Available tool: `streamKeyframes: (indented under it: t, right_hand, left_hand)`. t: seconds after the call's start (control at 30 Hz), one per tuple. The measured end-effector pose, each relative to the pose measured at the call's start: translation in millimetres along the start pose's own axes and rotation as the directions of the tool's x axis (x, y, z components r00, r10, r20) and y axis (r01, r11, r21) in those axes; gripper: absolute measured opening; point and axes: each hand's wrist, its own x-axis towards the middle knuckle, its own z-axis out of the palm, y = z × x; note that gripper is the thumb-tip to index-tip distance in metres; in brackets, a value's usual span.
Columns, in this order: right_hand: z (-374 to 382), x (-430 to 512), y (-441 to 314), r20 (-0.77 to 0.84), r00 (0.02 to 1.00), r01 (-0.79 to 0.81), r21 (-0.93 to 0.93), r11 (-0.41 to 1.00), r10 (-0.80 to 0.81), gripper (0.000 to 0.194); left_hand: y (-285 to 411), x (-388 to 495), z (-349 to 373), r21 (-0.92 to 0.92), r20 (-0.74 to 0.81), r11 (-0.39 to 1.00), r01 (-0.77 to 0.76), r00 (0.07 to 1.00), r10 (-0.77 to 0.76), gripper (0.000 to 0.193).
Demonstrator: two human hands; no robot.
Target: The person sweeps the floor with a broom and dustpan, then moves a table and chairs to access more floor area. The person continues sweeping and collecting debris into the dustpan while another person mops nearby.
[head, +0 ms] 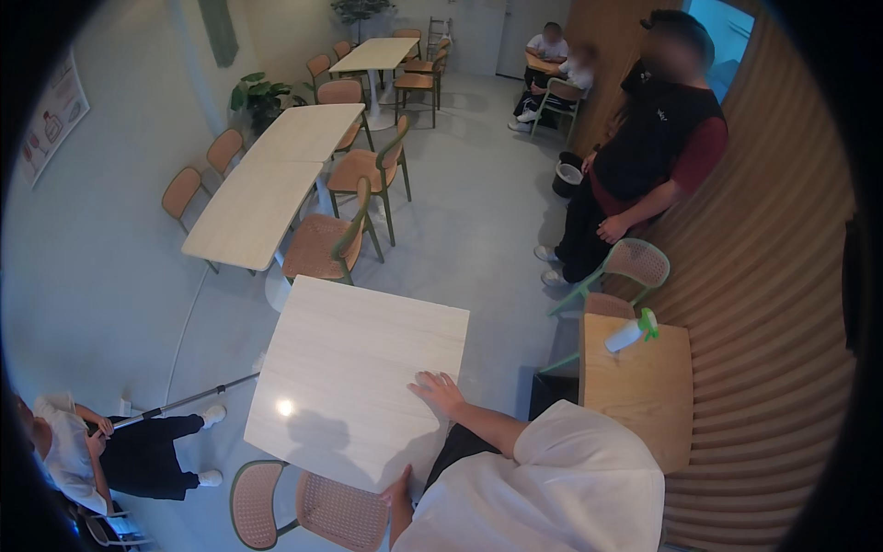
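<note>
A square, pale wood-look tabletop (359, 372) lies before me, bearing a bright light reflection and shadows. My right hand (438, 393) rests palm down near its right edge, fingers spread, holding nothing. At the near edge, my left hand (398, 487) grips the tabletop's rim with the thumb upward; its lower fingers are partly hidden. Just beside that hand is the woven seat of a chair (343, 509), whose curved backrest stands to its left. On a smaller wooden table (638, 407) to the right stands a white spray bottle with a green trigger head (626, 334), touched by neither hand.
A person (138, 448) at lower left holds a long pole reaching the tabletop's left side. Another person (662, 131) stands by the ribbed wood wall, near a chair (638, 265) and black bucket (568, 176). Joined tables (255, 214) with chairs stand ahead; seated people are farther back.
</note>
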Motion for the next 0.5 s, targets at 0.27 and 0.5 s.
streamKeyframes:
  t: [0.27,0.5]
  right_hand:
    - [13.8,-1.9,1.7,0.336,0.940,-0.073,0.013,0.997,0.064,0.051]
    - [12.8,-2.7,2.9,0.384,0.921,-0.071,-0.015,0.997,0.071,0.048]
  left_hand:
    - [-2.8,0.0,-2.8,0.005,0.001,1.000,0.007,1.000,-0.007,0.157]
    - [-4.2,-3.2,-2.0,0.007,0.008,1.000,0.008,1.000,-0.008,0.157]
